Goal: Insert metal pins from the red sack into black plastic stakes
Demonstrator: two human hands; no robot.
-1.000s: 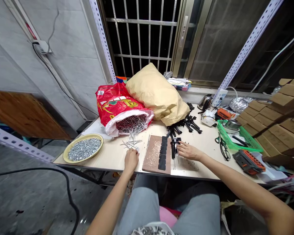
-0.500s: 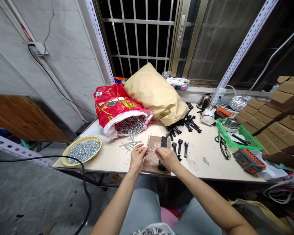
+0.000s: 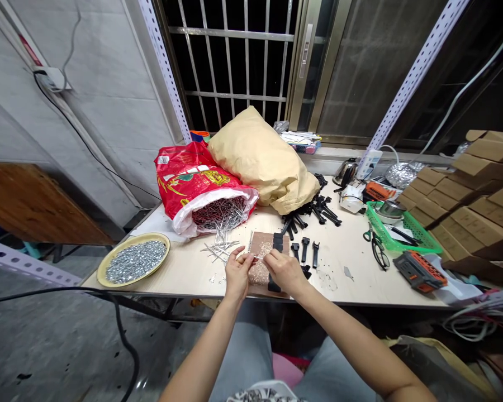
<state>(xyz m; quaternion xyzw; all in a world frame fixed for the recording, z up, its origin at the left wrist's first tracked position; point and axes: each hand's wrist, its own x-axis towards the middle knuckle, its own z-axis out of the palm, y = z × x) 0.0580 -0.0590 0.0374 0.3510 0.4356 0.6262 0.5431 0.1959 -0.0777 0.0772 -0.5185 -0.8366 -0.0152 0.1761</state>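
Note:
Over a brown board (image 3: 257, 277), my left hand (image 3: 238, 273) and my right hand (image 3: 284, 271) are close together, fingertips pinched. A thin silvery metal rod (image 3: 257, 257) runs between them, one end in each pinch; fingers hide its ends. Black pieces (image 3: 278, 242) line the board's right side. Just left of my left hand, loose metal rods (image 3: 221, 249) spill from a red bag (image 3: 193, 173) full of them. Several black plastic parts (image 3: 305, 249) lie right of the board.
A yellow dish (image 3: 134, 259) of small metal pieces stands at the table's left. Behind is a large tan sack (image 3: 262, 156) beside a heap of black parts (image 3: 324, 209). To the right are scissors (image 3: 378, 251), a green basket (image 3: 431, 243), an orange-black device (image 3: 420, 272) and cardboard boxes (image 3: 473, 229).
The hands have drawn slightly closer together along the rod, covering more of it. The whole view has shifted a little, with the table things sitting further left.

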